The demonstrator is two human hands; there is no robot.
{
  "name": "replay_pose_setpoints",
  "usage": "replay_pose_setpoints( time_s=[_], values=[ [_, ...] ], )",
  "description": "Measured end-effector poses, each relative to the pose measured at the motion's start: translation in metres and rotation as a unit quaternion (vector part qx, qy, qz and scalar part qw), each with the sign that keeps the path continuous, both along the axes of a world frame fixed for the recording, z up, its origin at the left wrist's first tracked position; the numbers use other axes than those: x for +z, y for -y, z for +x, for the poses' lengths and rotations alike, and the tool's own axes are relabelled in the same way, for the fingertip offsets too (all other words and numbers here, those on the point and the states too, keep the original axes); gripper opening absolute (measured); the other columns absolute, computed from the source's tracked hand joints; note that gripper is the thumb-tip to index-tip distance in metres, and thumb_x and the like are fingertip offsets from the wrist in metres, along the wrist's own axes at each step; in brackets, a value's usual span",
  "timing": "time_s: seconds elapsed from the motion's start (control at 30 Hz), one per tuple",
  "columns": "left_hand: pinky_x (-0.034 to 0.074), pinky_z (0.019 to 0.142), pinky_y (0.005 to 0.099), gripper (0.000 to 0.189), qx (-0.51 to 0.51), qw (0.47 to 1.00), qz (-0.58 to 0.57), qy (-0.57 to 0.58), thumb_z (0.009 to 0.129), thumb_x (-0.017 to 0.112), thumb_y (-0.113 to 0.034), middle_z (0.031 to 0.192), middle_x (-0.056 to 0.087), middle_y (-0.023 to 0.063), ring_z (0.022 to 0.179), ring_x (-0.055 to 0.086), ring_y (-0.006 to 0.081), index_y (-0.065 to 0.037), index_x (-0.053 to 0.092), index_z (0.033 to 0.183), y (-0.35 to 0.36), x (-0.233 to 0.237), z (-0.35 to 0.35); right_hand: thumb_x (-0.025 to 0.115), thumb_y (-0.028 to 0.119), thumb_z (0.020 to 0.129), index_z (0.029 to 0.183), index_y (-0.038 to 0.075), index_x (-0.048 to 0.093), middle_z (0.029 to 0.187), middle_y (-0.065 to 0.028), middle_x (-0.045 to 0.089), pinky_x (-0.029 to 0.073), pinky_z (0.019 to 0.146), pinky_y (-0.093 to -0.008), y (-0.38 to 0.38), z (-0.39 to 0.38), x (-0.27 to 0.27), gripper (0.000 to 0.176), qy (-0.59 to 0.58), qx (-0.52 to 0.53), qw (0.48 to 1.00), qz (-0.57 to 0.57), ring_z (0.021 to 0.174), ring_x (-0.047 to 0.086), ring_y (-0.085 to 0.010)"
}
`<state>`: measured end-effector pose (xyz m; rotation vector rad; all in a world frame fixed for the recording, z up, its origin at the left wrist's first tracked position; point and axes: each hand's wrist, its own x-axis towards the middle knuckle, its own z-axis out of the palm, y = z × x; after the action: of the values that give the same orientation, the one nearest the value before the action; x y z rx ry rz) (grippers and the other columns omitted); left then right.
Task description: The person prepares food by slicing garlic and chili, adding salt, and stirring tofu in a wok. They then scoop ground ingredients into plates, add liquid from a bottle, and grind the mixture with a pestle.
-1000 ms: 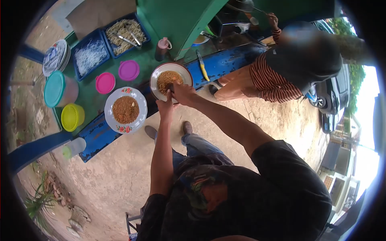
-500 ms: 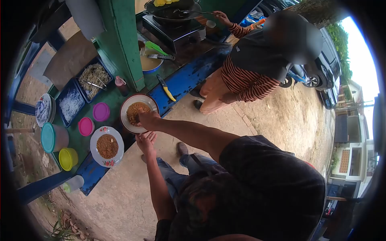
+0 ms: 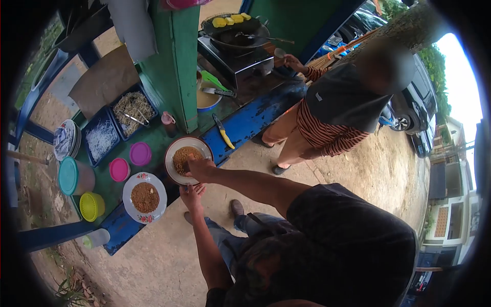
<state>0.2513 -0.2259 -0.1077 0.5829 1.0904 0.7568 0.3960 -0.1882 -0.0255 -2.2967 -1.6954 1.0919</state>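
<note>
A white plate with a brown rim (image 3: 170, 172) holds brown crumbly food (image 3: 185, 157). My right hand (image 3: 202, 171) reaches over the plate, its fingers bunched down into the crumbs and the fingertips partly hidden. At the near rim my left hand (image 3: 193, 197) grips the plate's edge from below, palm turned up. Beside it lies a flowered white plate (image 3: 130, 204) with a heap of similar brown crumbs (image 3: 145, 197). A yellow-handled knife (image 3: 223, 132) rests on the blue ledge just beyond the plates.
Lidded tubs in pink (image 3: 119, 170), purple (image 3: 140, 153) and teal (image 3: 76, 176) stand on the green counter (image 3: 115, 153), with a yellow basket (image 3: 92, 206) and blue trays (image 3: 104, 138). A co-worker (image 3: 335, 110) stands right of a stove with a wok (image 3: 236, 36). A green post (image 3: 179, 66) rises behind.
The view has shifted, so the scene sits further right and lower. My hands stay at the same plate. The co-worker's hand has left the utensil handle in the wok and is beside a small cup.
</note>
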Motion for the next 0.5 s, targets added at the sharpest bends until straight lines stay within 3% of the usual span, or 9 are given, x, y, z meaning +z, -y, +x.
replay_pose_setpoints(
  time_s=[0.07, 0.13, 0.2, 0.27, 0.3, 0.37, 0.4, 0.47, 0.5],
  values=[
    [0.063, 0.080, 0.0482, 0.030, -0.007, 1.000, 0.015, 0.017, 0.109, 0.046, -0.018, 0.108, 0.068, 0.0217, 0.090, 0.074, 0.0309, -0.004, 0.038, 0.135, -0.011, 0.001, 0.014, 0.070, 0.043, 0.095, 0.128, -0.009, 0.043, 0.107, -0.0326, 0.070, 0.056, 0.085, -0.0562, 0.001, -0.001, -0.014, 0.067, 0.063, 0.018, 0.996, 0.064, 0.101, 0.071, -0.0456],
    [0.063, 0.077, 0.0476, 0.029, -0.008, 1.000, -0.008, -0.003, 0.109, 0.046, -0.018, 0.110, 0.069, 0.0210, 0.090, 0.074, 0.0304, -0.005, 0.038, 0.134, -0.001, 0.006, 0.000, 0.069, 0.044, 0.095, 0.126, -0.006, 0.045, 0.108, -0.0305, 0.070, 0.057, 0.083, -0.0558, -0.004, 0.000, 0.006, 0.064, 0.023, 0.030, 0.999, -0.007, 0.103, 0.071, -0.0454],
    [0.063, 0.065, 0.0373, 0.027, -0.035, 0.998, -0.007, -0.044, 0.108, 0.048, -0.023, 0.097, 0.072, 0.0220, 0.074, 0.073, 0.0272, 0.000, 0.045, 0.122, 0.003, 0.016, -0.005, 0.069, 0.045, 0.095, 0.119, -0.003, 0.049, 0.094, -0.0234, 0.073, 0.060, 0.073, -0.0518, -0.001, -0.001, 0.006, 0.057, 0.034, 0.016, 0.999, 0.013, 0.091, 0.075, -0.0397],
    [0.054, 0.047, 0.0275, 0.031, -0.243, 0.950, -0.035, -0.195, 0.103, 0.063, -0.032, 0.076, 0.072, 0.0139, 0.053, 0.067, 0.0174, -0.001, 0.064, 0.104, -0.005, 0.050, -0.019, 0.067, 0.046, 0.096, 0.119, -0.001, 0.050, 0.093, -0.0233, 0.073, 0.059, 0.075, -0.0519, -0.003, -0.002, 0.011, 0.056, 0.036, 0.017, 0.999, -0.018, 0.092, 0.074, -0.0392],
    [0.048, 0.043, 0.0251, 0.032, -0.281, 0.944, -0.013, -0.174, 0.100, 0.068, -0.032, 0.071, 0.071, 0.0127, 0.051, 0.064, 0.0144, -0.001, 0.066, 0.098, -0.006, 0.092, -0.025, 0.066, 0.046, 0.097, 0.120, -0.002, 0.049, 0.097, -0.0245, 0.073, 0.058, 0.082, -0.0538, -0.002, -0.001, 0.012, 0.056, 0.040, 0.028, 0.999, 0.010, 0.096, 0.073, -0.0405],
    [0.044, 0.041, 0.0249, 0.025, -0.279, 0.952, 0.089, 0.088, 0.096, 0.073, -0.024, 0.066, 0.069, 0.0128, 0.048, 0.062, 0.0144, 0.000, 0.067, 0.090, -0.007, 0.182, -0.035, 0.065, 0.046, 0.097, 0.120, -0.002, 0.049, 0.099, -0.0251, 0.072, 0.057, 0.084, -0.0546, -0.001, -0.001, 0.008, 0.055, 0.046, 0.036, 0.998, 0.012, 0.098, 0.073, -0.0418],
    [0.047, 0.044, 0.0253, 0.018, -0.287, 0.915, 0.146, 0.242, 0.095, 0.074, -0.016, 0.070, 0.070, 0.0109, 0.051, 0.064, 0.0141, 0.001, 0.068, 0.090, -0.007, 0.212, -0.052, 0.064, 0.046, 0.098, 0.121, -0.002, 0.049, 0.102, -0.0258, 0.072, 0.056, 0.086, -0.0554, 0.001, -0.002, 0.005, 0.055, 0.056, 0.039, 0.998, 0.018, 0.099, 0.072, -0.0430],
    [0.050, 0.051, 0.0242, 0.008, -0.253, 0.769, 0.290, 0.510, 0.089, 0.076, 0.000, 0.077, 0.070, 0.0056, 0.060, 0.067, 0.0139, 0.003, 0.070, 0.092, -0.003, 0.265, -0.066, 0.063, 0.046, 0.098, 0.123, -0.003, 0.048, 0.103, -0.0268, 0.071, 0.056, 0.085, -0.0557, -0.001, -0.003, 0.004, 0.057, 0.054, 0.044, 0.997, 0.017, 0.099, 0.072, -0.0447],
    [0.049, 0.051, 0.0233, 0.007, -0.332, 0.726, 0.328, 0.505, 0.090, 0.075, -0.001, 0.077, 0.069, 0.0040, 0.061, 0.066, 0.0123, 0.003, 0.070, 0.094, -0.012, 0.288, -0.070, 0.063, 0.047, 0.099, 0.125, -0.004, 0.048, 0.104, -0.0271, 0.071, 0.056, 0.085, -0.0559, -0.004, -0.003, 0.007, 0.059, 0.063, 0.046, 0.997, -0.002, 0.100, 0.071, -0.0449]
  ],
)
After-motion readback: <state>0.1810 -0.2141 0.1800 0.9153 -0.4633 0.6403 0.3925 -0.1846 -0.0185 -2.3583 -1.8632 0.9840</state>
